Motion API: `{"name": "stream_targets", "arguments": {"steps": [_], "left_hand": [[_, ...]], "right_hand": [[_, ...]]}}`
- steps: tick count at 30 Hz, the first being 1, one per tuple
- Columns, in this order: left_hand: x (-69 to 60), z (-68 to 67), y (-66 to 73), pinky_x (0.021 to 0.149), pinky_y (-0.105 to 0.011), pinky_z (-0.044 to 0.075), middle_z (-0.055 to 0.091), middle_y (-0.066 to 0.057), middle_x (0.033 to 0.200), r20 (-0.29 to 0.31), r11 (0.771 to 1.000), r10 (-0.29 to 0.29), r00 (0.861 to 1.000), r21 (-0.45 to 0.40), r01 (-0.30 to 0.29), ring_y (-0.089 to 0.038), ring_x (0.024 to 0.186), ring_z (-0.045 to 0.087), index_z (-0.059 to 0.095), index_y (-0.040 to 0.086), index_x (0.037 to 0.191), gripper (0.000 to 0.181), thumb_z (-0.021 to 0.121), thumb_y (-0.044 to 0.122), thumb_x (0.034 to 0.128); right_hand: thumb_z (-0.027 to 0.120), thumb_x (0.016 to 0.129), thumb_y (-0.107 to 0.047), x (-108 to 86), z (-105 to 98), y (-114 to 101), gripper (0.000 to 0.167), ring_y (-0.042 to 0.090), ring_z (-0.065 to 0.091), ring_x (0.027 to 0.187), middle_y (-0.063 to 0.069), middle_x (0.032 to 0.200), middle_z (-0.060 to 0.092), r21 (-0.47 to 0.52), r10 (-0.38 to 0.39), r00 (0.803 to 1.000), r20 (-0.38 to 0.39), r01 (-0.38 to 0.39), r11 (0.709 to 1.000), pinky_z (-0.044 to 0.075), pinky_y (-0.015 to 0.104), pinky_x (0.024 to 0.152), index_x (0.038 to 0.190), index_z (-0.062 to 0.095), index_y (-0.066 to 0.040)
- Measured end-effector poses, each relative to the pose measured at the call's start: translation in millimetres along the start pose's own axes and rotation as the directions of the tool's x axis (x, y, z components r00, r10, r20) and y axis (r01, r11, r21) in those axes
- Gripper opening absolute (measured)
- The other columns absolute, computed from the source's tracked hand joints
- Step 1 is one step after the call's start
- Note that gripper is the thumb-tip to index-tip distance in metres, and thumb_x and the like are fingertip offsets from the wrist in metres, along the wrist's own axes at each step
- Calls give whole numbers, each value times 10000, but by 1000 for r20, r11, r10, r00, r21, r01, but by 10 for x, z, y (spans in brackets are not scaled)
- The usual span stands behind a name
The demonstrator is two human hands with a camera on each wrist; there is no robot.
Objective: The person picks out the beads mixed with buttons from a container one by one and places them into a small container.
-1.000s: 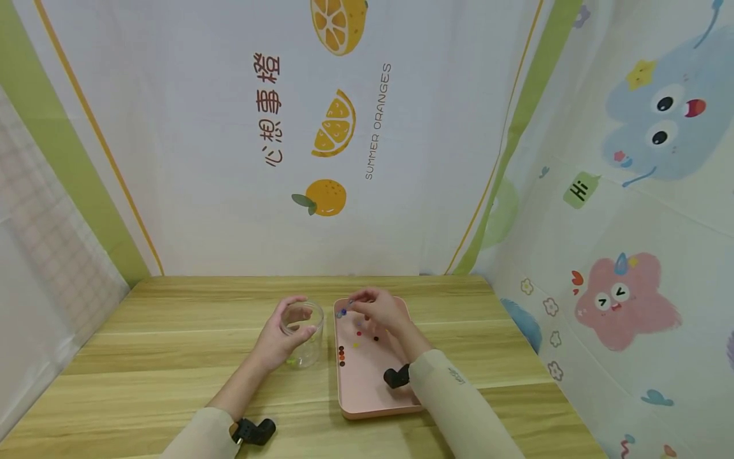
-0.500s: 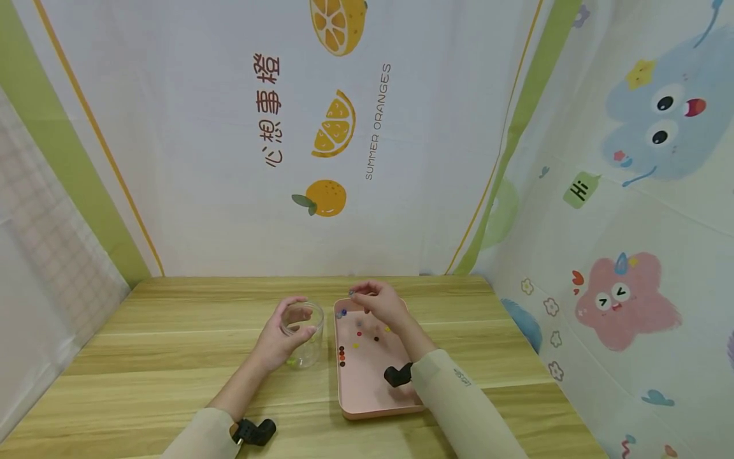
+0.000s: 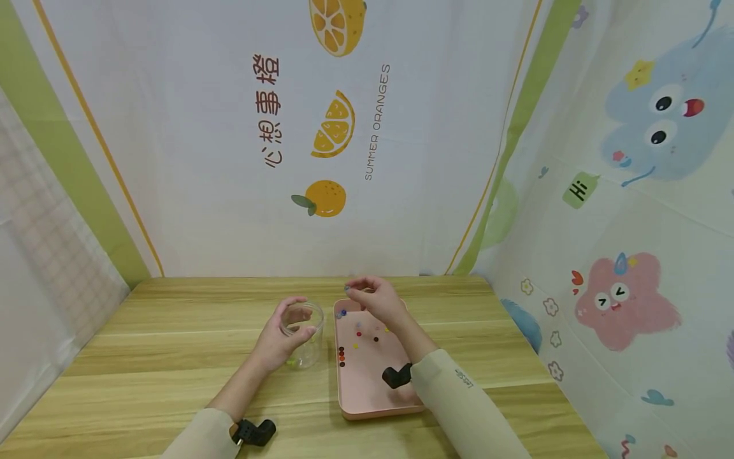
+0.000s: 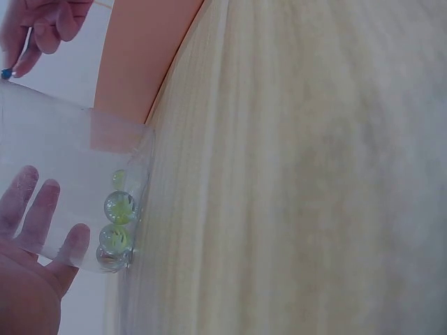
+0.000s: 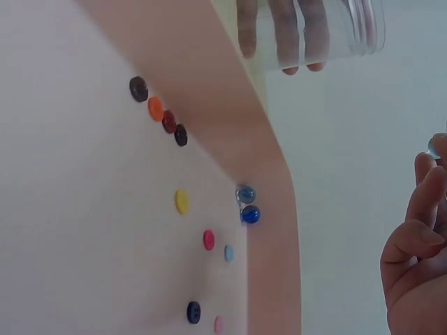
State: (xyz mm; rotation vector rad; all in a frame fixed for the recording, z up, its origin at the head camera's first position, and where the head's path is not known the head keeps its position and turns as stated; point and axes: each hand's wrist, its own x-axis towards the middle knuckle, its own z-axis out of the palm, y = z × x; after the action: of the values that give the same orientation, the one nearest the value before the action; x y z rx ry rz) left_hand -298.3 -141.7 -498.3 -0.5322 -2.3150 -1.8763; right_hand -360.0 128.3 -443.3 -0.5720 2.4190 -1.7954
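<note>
My left hand grips a clear plastic jar that stands on the table left of the tray, fingers and thumb round its upper part. Several clear marbles with yellow-green swirls lie at the jar's bottom in the left wrist view. Over the far end of the pink tray, my right hand pinches a small bluish marble between thumb and finger. Two blue marbles sit in the tray's far left corner. Scattered buttons in yellow, red, blue, pink and dark colours lie on the tray floor.
Along the tray's left wall, dark, red and orange buttons form a row. The tray's raised rim stands between the jar and the buttons. A wood-grain table carries everything, with printed curtains behind and at the sides.
My right hand has risen from the tray's far left corner with the marble, then shifted slightly left toward the jar. My left hand and the jar have stayed in place.
</note>
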Motion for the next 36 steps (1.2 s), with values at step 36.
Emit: {"name": "stream_targets", "arguments": {"steps": [36], "left_hand": [[-2,-1,6,1126,-532,457,625,-331,1461,-1,1000,-7,1000,-8,7,-439,1388,595,429,57,1566,650,752,116,1004]], "right_hand": [[746,1048,-205,-21,267,-420,324,116,669,745,45,1152,740,77,-77,992,95,70,995,589,292,735,1314,734,-21]]}}
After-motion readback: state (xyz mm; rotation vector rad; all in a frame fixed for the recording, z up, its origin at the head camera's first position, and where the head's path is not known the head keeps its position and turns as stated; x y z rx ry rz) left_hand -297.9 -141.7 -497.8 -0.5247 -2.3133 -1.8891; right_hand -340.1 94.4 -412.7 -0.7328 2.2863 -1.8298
